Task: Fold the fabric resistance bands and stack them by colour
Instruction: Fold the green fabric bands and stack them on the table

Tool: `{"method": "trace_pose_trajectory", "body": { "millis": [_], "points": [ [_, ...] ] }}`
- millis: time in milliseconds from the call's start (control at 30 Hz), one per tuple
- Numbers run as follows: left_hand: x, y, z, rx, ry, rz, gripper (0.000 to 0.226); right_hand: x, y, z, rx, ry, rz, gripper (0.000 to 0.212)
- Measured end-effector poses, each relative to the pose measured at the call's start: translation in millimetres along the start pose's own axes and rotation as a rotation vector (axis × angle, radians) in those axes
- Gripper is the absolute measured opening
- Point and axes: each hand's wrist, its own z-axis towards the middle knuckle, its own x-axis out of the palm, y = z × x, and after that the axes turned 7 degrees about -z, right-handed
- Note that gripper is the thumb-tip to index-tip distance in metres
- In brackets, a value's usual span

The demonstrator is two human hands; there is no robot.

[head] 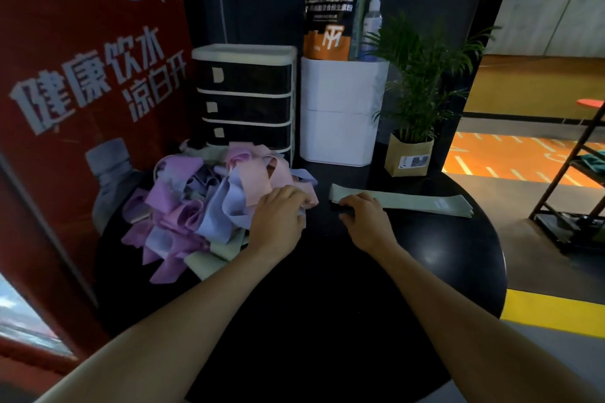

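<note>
dim gym corner, round black table pushed against a red water poster, so the working space is the near and right half of the tabletop. at the back sit a small drawer unit, a white bin holding a supplement pouch and spray bottles, and a potted plant; they crowd the far edge, which i judge is why the sorting happens in front of them.

unsorted pile of bands lies on the left of the table: purple, lilac-blue, pink and some pale green, looped over each other. it sits within reach of my left hand, which rests on the pile's right edge with fingers curled into a pink band; looks like a grip on that band, though the fingertips are hidden in the fabric.

green band lies flat and straight on the right side, well apart from the pile. i read this as the start of a green stack, kept clear so colours do not mix. it looks like more than one layer at its right end, cannot confirm the count.

right hand sits at the green band's left end, fingers bent down with the tips on or just beside the near edge. cannot tell whether it pinches the band or only presses it; probably steadying it while the left draws the next piece.

task is early: one colour laid out, most bands unfolded.
</note>
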Motion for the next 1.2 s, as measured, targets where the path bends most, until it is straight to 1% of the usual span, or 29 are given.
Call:
{"method": "trace_pose_trajectory", "body": {
  "millis": [233,367,500,600,733,833,933,1033,1200],
  "points": [
    [24,5,31,0.009,0.047,0.071,0.033,12,-16,31,0.049,-0.014,-0.051,0.037],
    [45,6,62,-0.026,0.164,0.161,0.036,21,-27,53,0.023,0.01,-0.108,0.043],
    [63,10,88,-0.127,0.281,0.227,0.036,34,-40,71,0.002,0.098,-0.145,0.049],
    [77,12,101,-0.175,0.342,0.281,0.032,39,-47,78,0.01,0.092,-0.129,0.047],
    [92,10,114,-0.215,0.345,0.308,0.026,41,-53,85,-0.006,0.051,-0.101,0.042],
    [98,12,119,-0.261,0.34,0.258,0.027,43,-55,88,-0.011,0.029,-0.087,0.038],
    [100,15,120,-0.251,0.311,0.258,0.026,46,-56,90,-0.011,0.025,-0.079,0.035],
    [98,13,119,-0.252,0.316,0.222,0.024,45,-56,91,-0.016,0.024,-0.066,0.034],
    [82,9,114,-0.181,0.303,0.072,0.022,37,-49,81,-0.025,0.024,-0.025,0.036]
  ]
}}
